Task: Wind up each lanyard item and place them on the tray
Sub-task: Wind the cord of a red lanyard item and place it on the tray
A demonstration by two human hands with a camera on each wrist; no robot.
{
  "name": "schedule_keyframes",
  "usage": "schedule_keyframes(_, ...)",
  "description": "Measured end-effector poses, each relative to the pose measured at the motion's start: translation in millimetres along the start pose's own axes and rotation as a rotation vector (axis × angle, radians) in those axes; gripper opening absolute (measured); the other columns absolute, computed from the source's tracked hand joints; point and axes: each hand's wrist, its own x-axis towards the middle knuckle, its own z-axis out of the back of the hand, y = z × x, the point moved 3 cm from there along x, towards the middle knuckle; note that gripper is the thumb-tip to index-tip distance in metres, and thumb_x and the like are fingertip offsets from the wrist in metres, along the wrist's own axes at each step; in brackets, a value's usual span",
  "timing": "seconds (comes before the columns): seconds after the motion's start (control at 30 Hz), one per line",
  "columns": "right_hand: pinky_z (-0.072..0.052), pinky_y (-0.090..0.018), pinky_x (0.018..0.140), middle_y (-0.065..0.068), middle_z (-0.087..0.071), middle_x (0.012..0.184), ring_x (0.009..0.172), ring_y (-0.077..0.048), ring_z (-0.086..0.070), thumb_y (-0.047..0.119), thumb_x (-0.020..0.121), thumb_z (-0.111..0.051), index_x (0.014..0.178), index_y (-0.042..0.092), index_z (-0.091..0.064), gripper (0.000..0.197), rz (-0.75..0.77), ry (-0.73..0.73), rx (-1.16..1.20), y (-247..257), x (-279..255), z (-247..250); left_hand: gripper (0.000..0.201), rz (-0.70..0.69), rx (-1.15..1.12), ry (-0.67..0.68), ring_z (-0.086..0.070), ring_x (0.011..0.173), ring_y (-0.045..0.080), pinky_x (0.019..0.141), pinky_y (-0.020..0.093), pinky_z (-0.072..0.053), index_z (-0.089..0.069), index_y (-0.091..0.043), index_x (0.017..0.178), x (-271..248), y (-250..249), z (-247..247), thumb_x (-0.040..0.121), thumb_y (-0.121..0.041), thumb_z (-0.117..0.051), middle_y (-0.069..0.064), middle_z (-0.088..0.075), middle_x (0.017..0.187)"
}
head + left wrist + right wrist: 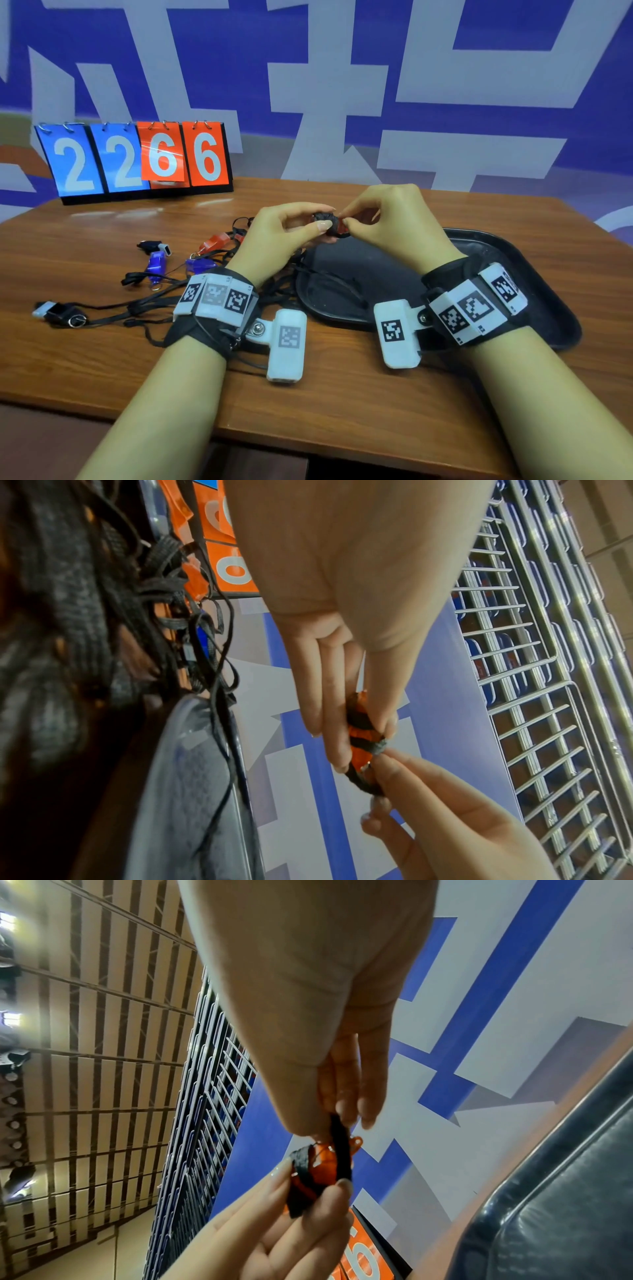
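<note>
My left hand (281, 229) pinches the orange whistle (359, 734), wound in black lanyard (342, 1153), between thumb and fingers. My right hand (394, 219) pinches the strap's loose end just beside it, above the black tray (534, 260).

Most of the orange whistle (337, 224) sits under black cord wraps and fingers, so I can't read its shape. Left hand (281, 233) and its wristband (215, 298) cover part of the lanyard pile (154, 294) near the table's left edge; I can't count the cords. Tray (534, 260): near rim hidden behind my right forearm. Left wrist view: the pile is a blurred dark mass (51, 615) at the frame's left edge.
</note>
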Motion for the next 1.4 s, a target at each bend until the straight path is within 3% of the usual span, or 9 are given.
schedule_keyframes(0.23,-0.049,-0.013,0.067,0.01,-0.07,0.073,0.069,0.0,-0.062,0.016,0.078,-0.075,0.081,0.018,-0.077,0.005,-0.053,-0.03,0.05,-3.4,-2.2,-2.2,0.025,0.055,-0.046,0.016,-0.074,0.094,0.021,0.079,0.024,-0.057,-0.072,-0.007,0.113,-1.5,0.1,-3.4,0.089,-0.007,-0.07,0.007,-0.076,0.103)
schedule_keyframes(0.37,-0.044,-0.009,0.061,0.015,-0.061,0.064,0.064,0.002,-0.057,0.013,0.078,-0.072,0.079,0.018,-0.072,0.005,-0.057,-0.06,0.07,-1.6,-2.2,-2.0,0.025,0.076,-0.101,-0.01,-0.075,0.091,0.024,0.078,0.027,-0.059,-0.072,-0.003,0.11,-2.2,0.3,-6.6,0.085,-0.006,-0.073,0.011,-0.077,0.098)
schedule_keyframes(0.47,-0.043,-0.01,0.058,0.013,-0.061,0.062,0.06,-0.002,-0.055,0.012,0.077,-0.071,0.076,0.021,-0.07,0.008,-0.1,-0.068,0.123,-4.5,-2.6,-5.1,0.023,0.082,-0.1,0.003,-0.074,0.092,0.029,0.085,0.036,-0.06,-0.071,-0.004,0.109,-0.8,2.5,-6.8,0.086,-0.004,-0.072,0.014,-0.076,0.1)
schedule_keyframes(0.63,-0.044,-0.01,0.055,0.002,-0.066,0.066,0.051,-0.001,-0.058,0.006,0.08,-0.07,0.075,0.015,-0.071,0.01,-0.196,-0.013,0.294,-7.2,-2.7,-9.6,0.017,0.107,-0.146,0.018,-0.073,0.095,0.033,0.084,0.035,-0.06,-0.067,-0.008,0.101,0.0,4.8,-7.2,0.088,0.003,-0.066,0.015,-0.073,0.1)
schedule_keyframes(0.73,-0.047,-0.012,0.056,-0.002,-0.069,0.069,0.054,-0.001,-0.062,0.004,0.083,-0.068,0.076,0.014,-0.07,0.012,-0.212,0.003,0.399,-7.4,-3.1,-10.7,0.02,0.111,-0.142,0.019,-0.073,0.096,0.029,0.089,0.04,-0.058,-0.068,-0.012,0.101,0.8,5.0,-8.0,0.09,0.004,-0.063,0.007,-0.073,0.097)
schedule_keyframes(0.8,-0.048,-0.013,0.059,0.0,-0.069,0.071,0.057,-0.003,-0.063,0.005,0.084,-0.068,0.077,0.016,-0.07,0.013,-0.206,0.003,0.417,-8.4,-3.1,-11.6,0.02,0.122,-0.137,0.015,-0.074,0.095,0.025,0.088,0.04,-0.058,-0.068,-0.013,0.101,1.2,4.4,-8.3,0.091,0.003,-0.062,0.004,-0.074,0.096)
schedule_keyframes(0.97,-0.05,-0.014,0.062,-0.001,-0.071,0.073,0.059,-0.004,-0.065,0.006,0.087,-0.068,0.083,0.014,-0.072,0.01,-0.192,-0.004,0.409,-10.4,-2.8,-12.9,0.021,0.154,-0.192,0.038,-0.073,0.096,0.028,0.083,0.034,-0.059,-0.061,-0.008,0.106,1.2,5.1,-10.6,0.093,0.008,-0.057,0.013,-0.068,0.104)
schedule_keyframes(1.17,-0.047,-0.01,0.061,-0.001,-0.071,0.072,0.057,-0.002,-0.064,0.007,0.086,-0.069,0.083,0.015,-0.072,0.009,-0.155,-0.042,0.352,-7.8,-2.6,-11.2,0.021,0.174,-0.205,0.015,-0.074,0.093,0.021,0.082,0.029,-0.06,-0.066,-0.009,0.105,1.9,5.0,-8.3,0.092,0.006,-0.059,0.01,-0.07,0.104)
schedule_keyframes(1.4,-0.047,-0.009,0.064,0.009,-0.07,0.071,0.063,-0.002,-0.065,0.011,0.085,-0.071,0.083,0.019,-0.073,0.009,-0.138,-0.063,0.286,-8.1,-2.3,-11.7,0.023,0.231,-0.27,0.033,-0.073,0.1,0.023,0.086,0.03,-0.059,-0.069,-0.011,0.105,2.3,7.2,-8.5,0.094,0.005,-0.056,0.016,-0.07,0.115)
